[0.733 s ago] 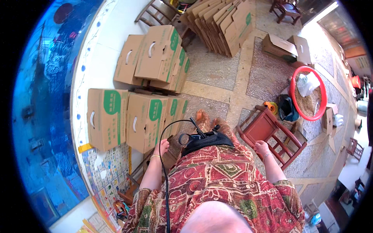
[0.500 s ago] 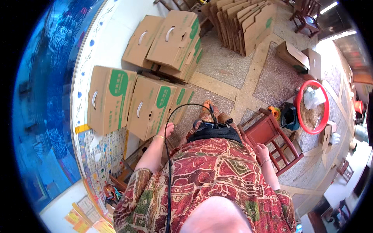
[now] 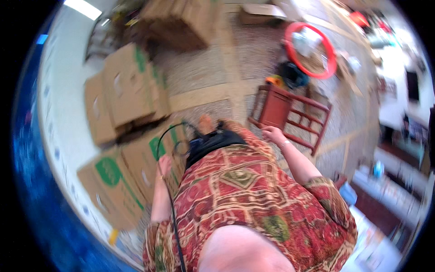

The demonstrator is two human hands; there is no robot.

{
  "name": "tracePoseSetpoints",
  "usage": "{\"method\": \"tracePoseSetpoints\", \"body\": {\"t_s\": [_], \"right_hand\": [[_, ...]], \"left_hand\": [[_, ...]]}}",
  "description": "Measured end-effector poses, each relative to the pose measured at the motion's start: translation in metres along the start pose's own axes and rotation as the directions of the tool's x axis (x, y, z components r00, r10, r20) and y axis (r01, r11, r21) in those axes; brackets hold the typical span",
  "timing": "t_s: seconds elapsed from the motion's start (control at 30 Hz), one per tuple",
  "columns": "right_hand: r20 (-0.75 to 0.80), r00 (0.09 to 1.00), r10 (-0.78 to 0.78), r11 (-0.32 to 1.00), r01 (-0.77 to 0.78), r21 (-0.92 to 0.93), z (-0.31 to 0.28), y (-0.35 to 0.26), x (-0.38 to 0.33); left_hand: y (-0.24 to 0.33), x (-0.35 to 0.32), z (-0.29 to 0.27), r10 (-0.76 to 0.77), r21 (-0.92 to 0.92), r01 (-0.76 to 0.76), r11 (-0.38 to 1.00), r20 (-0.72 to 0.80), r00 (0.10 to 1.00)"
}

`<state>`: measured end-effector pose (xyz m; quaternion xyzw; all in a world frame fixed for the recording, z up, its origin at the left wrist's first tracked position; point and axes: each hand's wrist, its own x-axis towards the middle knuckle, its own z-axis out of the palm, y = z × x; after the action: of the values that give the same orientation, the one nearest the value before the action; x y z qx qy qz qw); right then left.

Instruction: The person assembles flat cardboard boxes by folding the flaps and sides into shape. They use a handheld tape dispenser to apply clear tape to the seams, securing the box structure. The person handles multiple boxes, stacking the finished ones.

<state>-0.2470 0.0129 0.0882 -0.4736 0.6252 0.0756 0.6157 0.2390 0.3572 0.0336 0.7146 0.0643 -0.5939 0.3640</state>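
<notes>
I see closed cartons stacked at left, apparently assembled; the cardboard stack, upper left of centre, appears unassembled. Left hand: near cartons, finger state indeterminable. Right hand: fingers loosely curled near red chair; grip indeterminable.

Patterned shirt in red, cream, brown and green meets a black waist pouch.
Cream outlines frame the shirt's blocks and a green-centred diamond on its front; the loose, elbow-length sleeves carry the same print. A slim black cable loops near the pouch and trails down the left side. A pale bracelet circles the right wrist, a thin yellowish band the left.
</notes>
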Motion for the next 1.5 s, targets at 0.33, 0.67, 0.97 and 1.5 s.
{"method": "tracePoseSetpoints", "body": {"t_s": [0.33,0.67,0.97,1.5], "right_hand": [[-0.135,0.975,0.179,0.981,-0.167,0.100,0.008,0.024,-0.017],[-0.134,0.980,0.149,0.984,-0.133,0.119,-0.007,0.046,0.020],[-0.137,0.982,0.129,0.941,-0.078,0.329,-0.037,-0.025,0.019],[-0.214,0.947,0.238,0.936,-0.165,0.312,-0.061,0.002,0.016]], "left_hand": [[0.070,0.030,0.026,-0.005,0.271,0.005,0.963,-0.003,1.000],[0.152,0.071,0.024,-0.016,0.213,0.050,0.976,-0.160,0.987],[0.188,0.061,0.001,0.134,0.283,-0.075,0.956,-0.196,0.971],[0.235,0.092,-0.017,0.583,0.739,-0.259,0.622,-0.216,0.783]]}}
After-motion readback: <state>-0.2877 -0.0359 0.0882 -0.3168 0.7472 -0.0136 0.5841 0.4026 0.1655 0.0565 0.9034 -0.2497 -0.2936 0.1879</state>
